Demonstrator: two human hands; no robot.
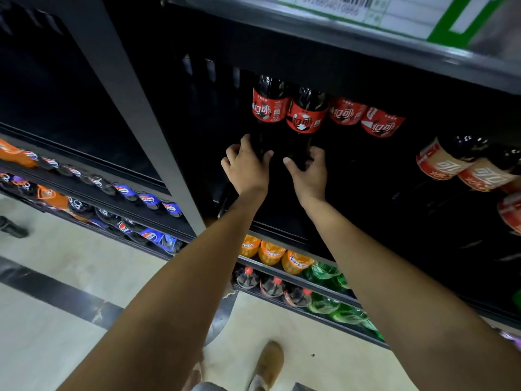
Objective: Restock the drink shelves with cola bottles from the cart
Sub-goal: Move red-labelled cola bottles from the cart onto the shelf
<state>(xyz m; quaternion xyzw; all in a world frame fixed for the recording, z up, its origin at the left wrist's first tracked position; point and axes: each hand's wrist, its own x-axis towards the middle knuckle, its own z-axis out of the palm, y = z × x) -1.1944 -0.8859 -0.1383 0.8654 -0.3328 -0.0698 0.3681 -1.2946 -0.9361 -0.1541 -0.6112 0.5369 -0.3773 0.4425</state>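
Cola bottles [287, 114]: two dark bottles with red labels, side by side and touching, inside the dark middle shelf bay [366, 193], their tops hidden under the upper shelf edge [338, 46].
Left bottle [269, 108]: held low on its body; its label faces outward.
Right bottle [306, 117]: just right of the first and slightly lower in view.
Bottle bases: lost in shadow, so I cannot tell whether they rest on the shelf board.
Left hand [246, 170]: fingers and thumb curled round the lower part of the left bottle.
Right hand [308, 176]: wrapped round the lower part of the right bottle, thumb on its near side.
Hands: close together but not touching, both arms stretched forward.
Stocked cola [347, 111]: two more red-label bottles in a row directly to the right of the held pair.
Beige-label bottles [439, 162]: a group further right in the same bay.
Above: a white and green carton [408, 15] on the upper shelf.
Below: orange soda [270, 251], green bottles [324, 272] and red-capped dark bottles [272, 286] on the lower shelves.
Left bay: blue-label bottles [149, 198] in rows, past the grey upright [135, 108].
Floor [70, 263]: pale, with a dark stripe; a tan shoe [267, 365] at the bottom edge.
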